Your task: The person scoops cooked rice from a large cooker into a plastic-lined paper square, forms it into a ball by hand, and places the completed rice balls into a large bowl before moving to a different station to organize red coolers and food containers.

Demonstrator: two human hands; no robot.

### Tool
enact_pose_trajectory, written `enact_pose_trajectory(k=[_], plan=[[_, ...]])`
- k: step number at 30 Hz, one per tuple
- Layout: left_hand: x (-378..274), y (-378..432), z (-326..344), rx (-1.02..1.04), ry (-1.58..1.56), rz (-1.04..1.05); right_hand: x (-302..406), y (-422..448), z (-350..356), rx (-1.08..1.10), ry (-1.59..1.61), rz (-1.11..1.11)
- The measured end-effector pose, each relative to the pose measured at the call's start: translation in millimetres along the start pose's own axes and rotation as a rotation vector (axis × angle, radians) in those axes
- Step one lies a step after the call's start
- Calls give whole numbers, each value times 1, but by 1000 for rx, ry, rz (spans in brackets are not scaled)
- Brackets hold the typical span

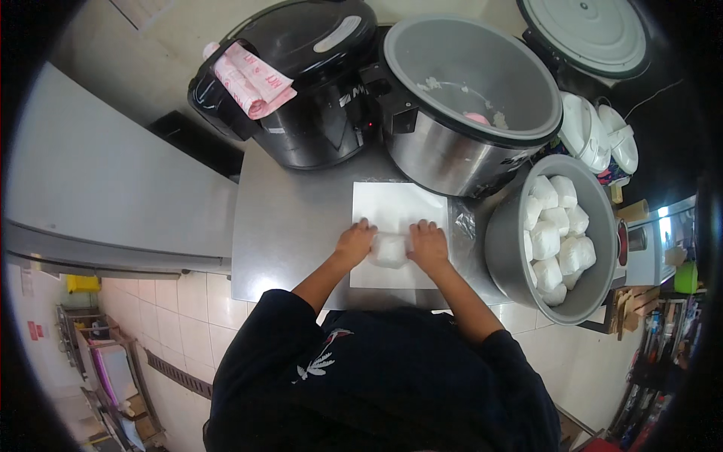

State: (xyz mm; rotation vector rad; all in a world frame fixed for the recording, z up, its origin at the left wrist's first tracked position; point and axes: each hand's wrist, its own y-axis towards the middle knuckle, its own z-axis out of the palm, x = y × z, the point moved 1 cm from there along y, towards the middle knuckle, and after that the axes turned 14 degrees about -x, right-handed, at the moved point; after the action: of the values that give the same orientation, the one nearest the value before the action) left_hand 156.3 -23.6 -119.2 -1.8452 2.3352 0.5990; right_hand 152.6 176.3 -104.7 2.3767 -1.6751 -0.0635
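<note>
A white wrapped packet, rounded on top, sits on a stack of white paper sheets. The paper lies on a stainless steel table. My left hand grips the packet's left end, fingers curled down onto the paper. On the opposite end my right hand has hold of it in the same way. The packet's contents are hidden by its wrapping. To the right, a large grey pot contains several similar white wrapped packets, piled together.
Behind the paper stands an open rice cooker with bits of cooked rice and a pink object inside. A closed black rice cooker is beside it, with rolled printed wrapping paper on its handle. Clear plastic lies by the sheets.
</note>
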Motion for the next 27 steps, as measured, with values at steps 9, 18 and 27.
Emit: enact_pose_trajectory(k=[9,18,27], plan=[[3,-49,19,-86,-335,-88,7,-65,26,-285,647,43],[-27,-62,6,-159,-444,-168,37,-76,3,-68,159,45],[-72,-2,-3,-15,-780,-490,22,-65,-2,29,657,311]])
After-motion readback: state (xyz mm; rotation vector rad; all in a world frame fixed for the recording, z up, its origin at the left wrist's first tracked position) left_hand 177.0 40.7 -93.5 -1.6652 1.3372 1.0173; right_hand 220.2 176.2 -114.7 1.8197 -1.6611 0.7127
